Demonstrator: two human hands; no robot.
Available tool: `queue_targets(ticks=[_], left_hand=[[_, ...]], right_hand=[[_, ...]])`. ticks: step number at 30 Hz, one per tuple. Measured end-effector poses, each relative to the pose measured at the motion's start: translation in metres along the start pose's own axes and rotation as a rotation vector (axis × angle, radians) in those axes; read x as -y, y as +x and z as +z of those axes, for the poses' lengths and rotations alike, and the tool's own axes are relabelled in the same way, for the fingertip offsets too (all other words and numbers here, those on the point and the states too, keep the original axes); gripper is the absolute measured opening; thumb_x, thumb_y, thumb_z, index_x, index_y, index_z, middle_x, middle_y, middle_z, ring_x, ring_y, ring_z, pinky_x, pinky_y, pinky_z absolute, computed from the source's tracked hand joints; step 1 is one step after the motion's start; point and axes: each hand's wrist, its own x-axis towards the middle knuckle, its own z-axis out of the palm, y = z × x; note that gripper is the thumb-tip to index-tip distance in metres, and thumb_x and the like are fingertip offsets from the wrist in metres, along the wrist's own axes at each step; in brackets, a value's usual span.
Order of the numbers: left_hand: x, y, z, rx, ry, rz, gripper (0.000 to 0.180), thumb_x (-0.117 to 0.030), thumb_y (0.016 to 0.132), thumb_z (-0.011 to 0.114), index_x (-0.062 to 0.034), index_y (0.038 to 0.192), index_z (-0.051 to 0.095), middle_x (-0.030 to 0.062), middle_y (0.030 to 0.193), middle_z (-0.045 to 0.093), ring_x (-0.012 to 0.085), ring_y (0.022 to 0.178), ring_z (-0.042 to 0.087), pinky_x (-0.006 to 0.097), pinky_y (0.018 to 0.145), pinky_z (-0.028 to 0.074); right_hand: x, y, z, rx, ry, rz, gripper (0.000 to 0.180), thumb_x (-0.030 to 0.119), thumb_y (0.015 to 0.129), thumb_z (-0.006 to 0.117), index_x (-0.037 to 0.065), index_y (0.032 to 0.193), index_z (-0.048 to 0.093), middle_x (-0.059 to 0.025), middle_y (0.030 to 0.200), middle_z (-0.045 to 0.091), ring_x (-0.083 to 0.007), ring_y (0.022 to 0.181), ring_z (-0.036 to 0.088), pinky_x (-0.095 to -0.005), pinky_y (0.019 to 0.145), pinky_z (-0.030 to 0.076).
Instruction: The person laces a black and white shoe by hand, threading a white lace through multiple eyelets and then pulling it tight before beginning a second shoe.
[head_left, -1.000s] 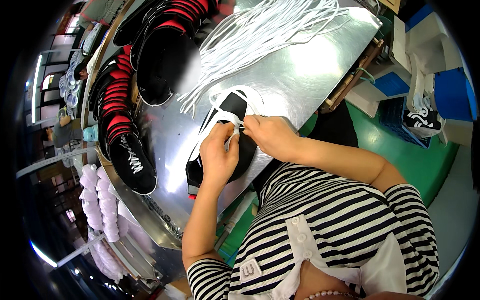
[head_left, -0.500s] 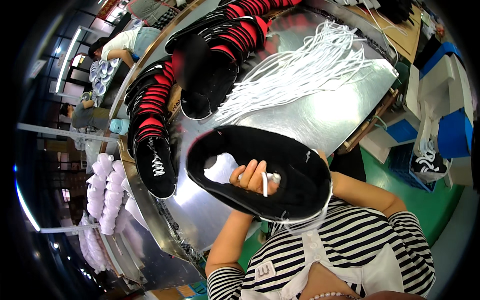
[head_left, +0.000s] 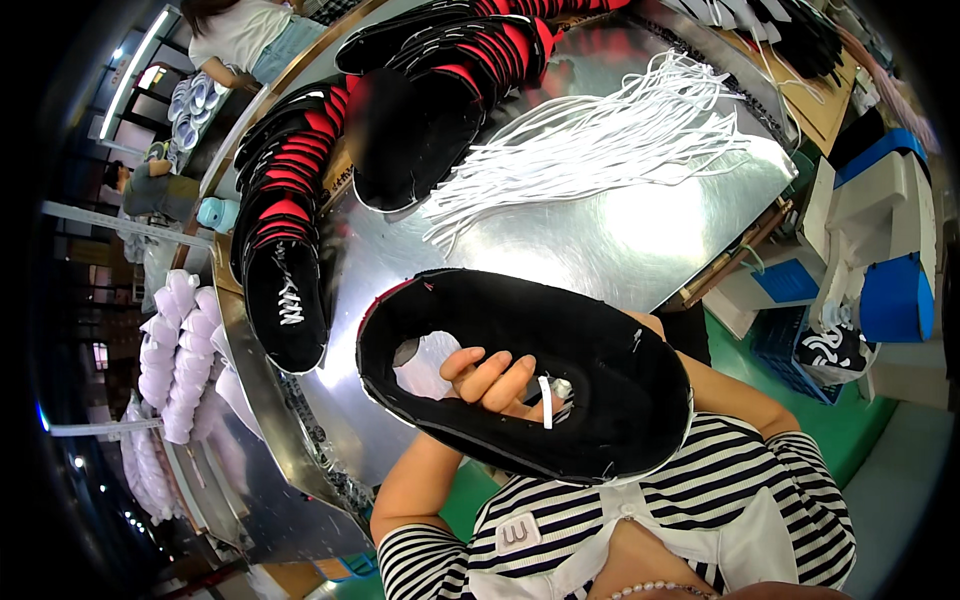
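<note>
I hold a black shoe upper [head_left: 600, 370] raised close to my face, its underside turned toward me. My left hand [head_left: 490, 380] grips it, and the fingers show through its opening. A white lace tip [head_left: 545, 402] pokes through beside those fingers. My right forearm [head_left: 745, 395] runs up behind the upper, and the right hand is hidden by it. A bundle of loose white laces [head_left: 600, 140] lies on the shiny metal table [head_left: 640, 240] beyond.
Rows of black and red uppers [head_left: 280, 200] are stacked along the table's left and far side, one of them laced in white [head_left: 288, 305]. Pale shoe lasts [head_left: 170, 370] hang at the left. A blue and white machine [head_left: 880, 250] stands at the right. Another person [head_left: 240, 40] works at the far left.
A second ago the upper lay on the table with both hands threading a lace. It has since been lifted toward my face and now fills more of the view.
</note>
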Motion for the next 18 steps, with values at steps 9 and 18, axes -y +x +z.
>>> queue_targets(ticks=[9,18], left_hand=[[0.021,0.000,0.007,0.345,-0.265,-0.091,0.028,-0.031,0.087,0.064,-0.0210,0.114,0.064,-0.0010,0.106,0.065,0.0148,0.097,0.058,0.038,0.086,0.037],[0.031,0.021,0.002,0.079,-0.213,-0.501,0.029,0.007,0.070,0.063,-0.0041,0.095,0.073,0.0161,0.095,0.069,0.0335,0.082,0.068,0.041,0.076,0.053]], right_hand=[[-0.045,-0.023,-0.040,0.071,0.038,0.174,0.046,0.012,0.074,0.079,-0.002,0.115,0.065,-0.0124,0.102,0.070,-0.0215,0.089,0.070,-0.0290,0.077,0.056],[0.084,-0.002,-0.124,-0.385,-0.322,0.272,0.047,0.007,0.086,0.066,0.009,0.131,0.054,-0.0012,0.089,0.061,-0.0133,0.070,0.056,-0.0296,0.064,0.048]])
